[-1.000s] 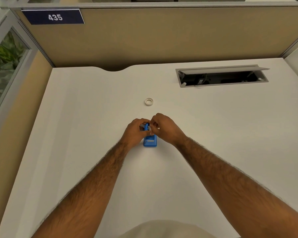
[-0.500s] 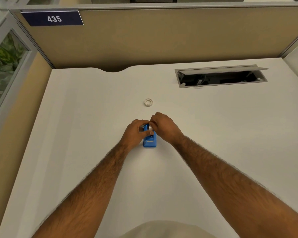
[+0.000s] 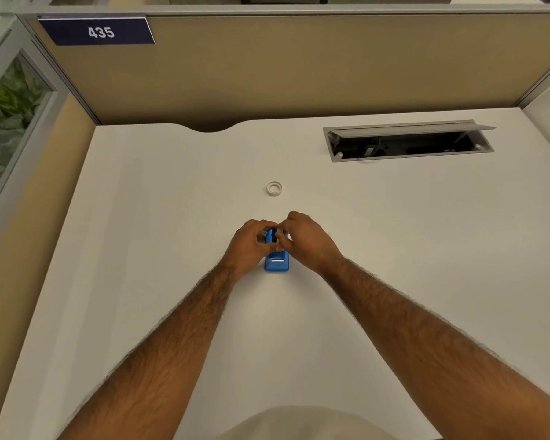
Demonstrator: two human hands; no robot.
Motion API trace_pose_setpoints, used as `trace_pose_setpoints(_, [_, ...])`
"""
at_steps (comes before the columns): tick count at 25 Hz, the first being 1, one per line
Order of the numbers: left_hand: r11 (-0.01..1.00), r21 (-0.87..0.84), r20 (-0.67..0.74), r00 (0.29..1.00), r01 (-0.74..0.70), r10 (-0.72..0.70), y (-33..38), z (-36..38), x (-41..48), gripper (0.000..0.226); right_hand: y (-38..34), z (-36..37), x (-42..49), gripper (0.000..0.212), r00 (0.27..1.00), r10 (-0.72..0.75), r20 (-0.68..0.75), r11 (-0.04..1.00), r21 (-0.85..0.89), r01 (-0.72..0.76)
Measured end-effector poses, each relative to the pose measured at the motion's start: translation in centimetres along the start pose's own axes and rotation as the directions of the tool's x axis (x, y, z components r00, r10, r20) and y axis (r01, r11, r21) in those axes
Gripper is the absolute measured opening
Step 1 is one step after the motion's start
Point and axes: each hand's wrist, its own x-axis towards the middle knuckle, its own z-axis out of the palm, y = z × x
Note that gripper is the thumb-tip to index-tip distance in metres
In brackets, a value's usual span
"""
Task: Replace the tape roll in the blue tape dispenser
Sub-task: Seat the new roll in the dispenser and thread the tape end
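left grip [image 3: 250,246]: fingers curled round the left side and far end of the blue tape dispenser [image 3: 277,263], thumb against its near-left edge. It grips the dispenser where it stands.
right grip [image 3: 308,241]: fingers curled in against the dispenser's upper right side, fingertips almost meeting the left grip's over the top (can't tell if they also pinch some small part there, it's hidden).
blue tape dispenser: standing on the bench [image 3: 172,217], mid-bench, clasped between both grips. The near end is uncovered and has a pale strip across it. The far end is under my fingers. A dark slot shows on top between the two sets of fingertips.
roll seat: mostly covered, so I can't tell what sits in it.
tape roll [image 3: 274,188]: white ring lying flat on the bench, beyond my grips and apart from the dispenser, nothing touching it.
forearms: both bare, coming in from the lower corners and converging on the dispenser.
bench: white, curved notch in the far edge.
cable hatch [image 3: 410,155]: far right of the bench, grey lid tilted up, dark inside with a cable showing.
partition [image 3: 299,65]: tan panel behind the bench, with a dark blue sign [image 3: 99,31] reading 435 at top left.
window [image 3: 7,106]: left side, green leaves behind the glass.
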Motion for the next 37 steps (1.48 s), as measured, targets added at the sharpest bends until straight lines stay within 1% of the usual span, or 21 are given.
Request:
trace_pose_setpoints(6, [1.000, -0.013, 0.005, 1.000, 0.015, -0.015, 0.06, -0.10, -0.05, 0.051, -0.11, -0.78, 0.89, 0.030, 0.999, 0.005, 0.043, 0.999, -0.036, -0.004])
trace_pose_setpoints(11, [1.000, 0.009, 0.006, 1.000, 0.022, -0.022, 0.10, -0.11, 0.09, 0.051, 0.16, -0.41, 0.67, 0.026, 1.000, -0.006, 0.021, 1.000, -0.016, 0.007])
trace_pose_setpoints(18, [0.999, 0.017, 0.008, 0.999, 0.031, -0.031, 0.23, -0.05, 0.10, 0.053, 0.44, -0.01, 0.71, 0.031, 0.999, -0.034, 0.020, 0.999, -0.035, 0.034])
trace_pose_setpoints(22, [0.999, 0.021, 0.006, 0.999, 0.033, -0.033, 0.19, -0.01, 0.15, 0.053, 0.43, 0.03, 0.82, 0.031, 0.999, -0.022, 0.036, 0.999, -0.044, 0.024])
trace_pose_setpoints(25, [0.999, 0.013, 0.003, 0.999, 0.035, -0.035, 0.07, -0.04, 0.13, 0.051, 0.32, 0.13, 0.97, 0.030, 1.000, 0.004, 0.019, 1.000, -0.012, -0.003])
trace_pose_setpoints(28, [0.999, 0.007, 0.005, 0.999, 0.042, -0.042, 0.06, -0.02, 0.14, 0.051, 0.42, -0.06, 0.74, 0.029, 0.999, 0.042, 0.001, 0.996, 0.082, -0.042])
trace_pose_setpoints(31, [0.999, 0.004, -0.001, 0.999, 0.038, -0.038, 0.01, -0.06, 0.11, 0.051, 0.64, -0.41, 0.44, 0.026, 0.999, 0.026, 0.019, 0.989, 0.142, -0.028])
trace_pose_setpoints(34, [0.999, 0.005, 0.002, 0.999, 0.043, -0.043, 0.14, -0.02, 0.00, 0.053, 0.68, -0.45, 0.41, 0.024, 0.999, -0.003, 0.042, 0.994, 0.112, -0.002])
trace_pose_setpoints(37, [0.999, 0.010, 0.005, 0.999, 0.040, -0.040, 0.44, -0.09, -0.10, 0.054, 0.63, -0.05, 0.54, 0.029, 1.000, 0.001, 0.019, 0.998, 0.055, -0.002])
